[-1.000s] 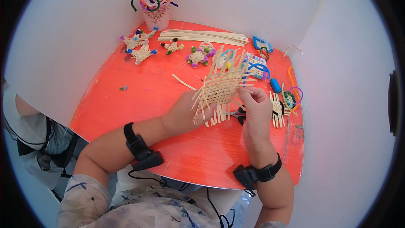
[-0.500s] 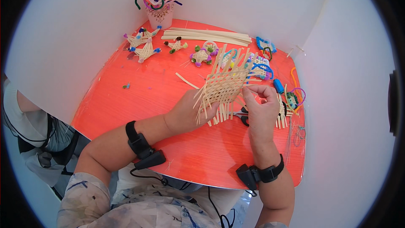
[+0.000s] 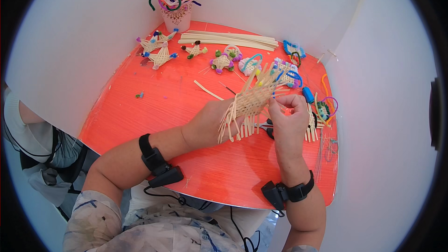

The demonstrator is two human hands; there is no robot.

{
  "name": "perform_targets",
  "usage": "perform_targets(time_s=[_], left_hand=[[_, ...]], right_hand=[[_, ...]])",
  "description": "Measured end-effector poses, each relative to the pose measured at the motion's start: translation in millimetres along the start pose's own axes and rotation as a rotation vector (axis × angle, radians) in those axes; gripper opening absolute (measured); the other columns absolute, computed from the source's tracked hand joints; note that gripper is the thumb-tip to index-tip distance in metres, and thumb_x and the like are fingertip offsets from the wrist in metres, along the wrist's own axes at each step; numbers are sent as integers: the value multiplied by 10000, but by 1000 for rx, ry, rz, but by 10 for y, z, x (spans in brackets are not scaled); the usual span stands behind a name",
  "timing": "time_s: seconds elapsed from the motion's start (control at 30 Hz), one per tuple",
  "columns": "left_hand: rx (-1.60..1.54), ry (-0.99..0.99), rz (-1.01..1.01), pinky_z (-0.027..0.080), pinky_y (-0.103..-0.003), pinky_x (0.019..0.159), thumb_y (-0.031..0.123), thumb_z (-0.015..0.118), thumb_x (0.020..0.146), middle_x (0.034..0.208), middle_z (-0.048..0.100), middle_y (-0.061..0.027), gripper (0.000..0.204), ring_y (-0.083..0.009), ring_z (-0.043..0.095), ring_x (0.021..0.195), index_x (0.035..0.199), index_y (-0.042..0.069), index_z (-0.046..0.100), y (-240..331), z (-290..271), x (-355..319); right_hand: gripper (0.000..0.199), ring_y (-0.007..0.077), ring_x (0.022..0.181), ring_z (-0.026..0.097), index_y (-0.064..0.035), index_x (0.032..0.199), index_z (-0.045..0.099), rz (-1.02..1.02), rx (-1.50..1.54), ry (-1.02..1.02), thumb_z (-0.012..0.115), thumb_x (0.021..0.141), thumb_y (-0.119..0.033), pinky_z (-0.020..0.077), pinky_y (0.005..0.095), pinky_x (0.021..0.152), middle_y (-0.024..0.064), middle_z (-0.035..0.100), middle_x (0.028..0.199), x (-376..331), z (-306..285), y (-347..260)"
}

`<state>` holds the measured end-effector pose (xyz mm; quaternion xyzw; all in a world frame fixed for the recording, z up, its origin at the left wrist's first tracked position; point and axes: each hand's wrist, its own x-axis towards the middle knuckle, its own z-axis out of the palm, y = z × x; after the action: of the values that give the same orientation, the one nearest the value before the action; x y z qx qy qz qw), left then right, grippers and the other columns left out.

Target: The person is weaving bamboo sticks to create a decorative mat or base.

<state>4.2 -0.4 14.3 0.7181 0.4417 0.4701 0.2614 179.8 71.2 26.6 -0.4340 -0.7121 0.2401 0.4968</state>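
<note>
Woven mat over red table — white walls

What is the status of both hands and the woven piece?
Left hand holding woven piece. Right hand pinched by its right edge. Scissors partly hidden behind right hand.

Left half of the red table is wide open, mostly just a little scrap there. Decent gap up front between the forearms too. Right side's cramped: scissors poke out beside the right hand, with a blue tube and flat weave just past it. Ornaments clutter the far side.
</note>
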Motion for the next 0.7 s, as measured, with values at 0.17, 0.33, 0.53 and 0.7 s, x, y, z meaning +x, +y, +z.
perform_targets(time_s=[0.17,0.33,0.53,0.7], left_hand=[[160,-70,69,516,-337,723,83,583,888,943,656,-95,436,-217,641,835,1309,33,477,69,-28,15],[229,-17,194,506,-368,704,131,648,839,955,660,-87,615,-265,610,783,1404,86,409,87,5,29],[347,-11,214,501,-370,730,142,687,799,1011,665,-79,735,-277,601,796,1452,136,350,-7,13,-2],[377,-58,202,512,-362,725,130,669,813,1049,668,-75,699,-271,602,781,1441,124,362,-72,6,4]], right_hand=[[193,230,857,486,-36,726,532,-1,12,0,718,735,-89,398,353,779,70,516,834,-7,15,14],[210,210,787,491,-25,708,501,41,102,16,705,726,-71,410,334,700,71,495,799,-28,54,32],[213,200,730,494,-20,697,497,108,146,2,701,730,-72,405,329,665,73,501,779,-29,60,54],[209,172,704,498,-11,700,501,111,152,-20,696,744,-74,405,305,647,69,509,771,-16,33,5]])
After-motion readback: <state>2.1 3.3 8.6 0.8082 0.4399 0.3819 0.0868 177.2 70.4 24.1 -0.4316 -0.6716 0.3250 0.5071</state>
